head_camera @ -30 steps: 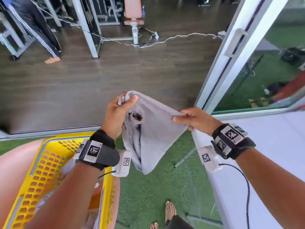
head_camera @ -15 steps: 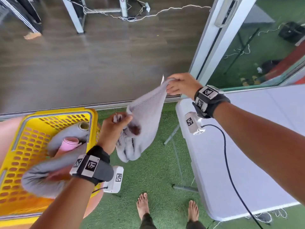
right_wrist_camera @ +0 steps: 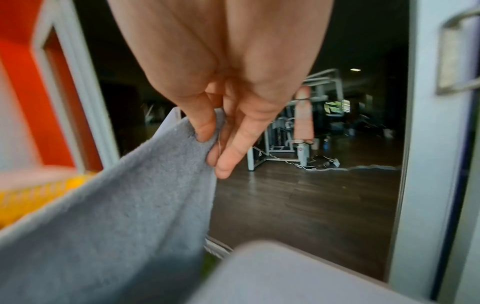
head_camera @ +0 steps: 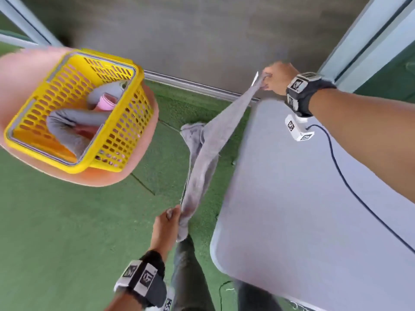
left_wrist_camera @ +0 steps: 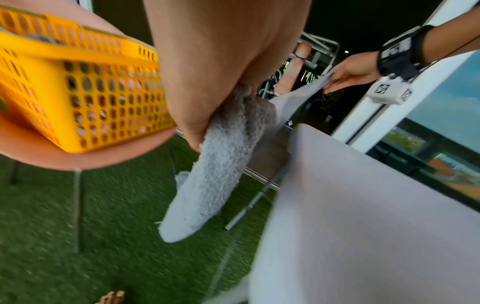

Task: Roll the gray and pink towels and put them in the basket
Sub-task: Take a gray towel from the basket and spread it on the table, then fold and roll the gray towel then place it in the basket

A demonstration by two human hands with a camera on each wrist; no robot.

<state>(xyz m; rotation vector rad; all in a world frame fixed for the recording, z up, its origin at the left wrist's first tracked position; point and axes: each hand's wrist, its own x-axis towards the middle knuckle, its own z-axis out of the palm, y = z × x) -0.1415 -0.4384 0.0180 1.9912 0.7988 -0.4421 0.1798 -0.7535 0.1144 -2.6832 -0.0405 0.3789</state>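
A gray towel [head_camera: 206,153] hangs stretched in the air between my two hands, left of the white table [head_camera: 314,209]. My right hand [head_camera: 272,78] pinches its far corner [right_wrist_camera: 182,144] above the table's far edge. My left hand [head_camera: 167,223] grips the near end, which shows as a bunched length [left_wrist_camera: 221,164] in the left wrist view. The yellow basket [head_camera: 125,135] sits on a round pink stool [head_camera: 139,167] at the left. Inside it lie rolled gray towels [head_camera: 74,129] and a rolled pink towel [head_camera: 105,102].
Green turf [head_camera: 56,232] covers the ground below. The table's metal legs [left_wrist_camera: 254,197] stand under its left edge. A door frame [head_camera: 359,37] and dark wooden floor [head_camera: 202,37] lie ahead. My legs [head_camera: 190,277] are below the towel. A cable [head_camera: 350,189] runs from my right wrist.
My hands have pulled apart: the right went far and right over the table, the left came back toward me. The towel went from bunched to stretched long. The view tilted down.
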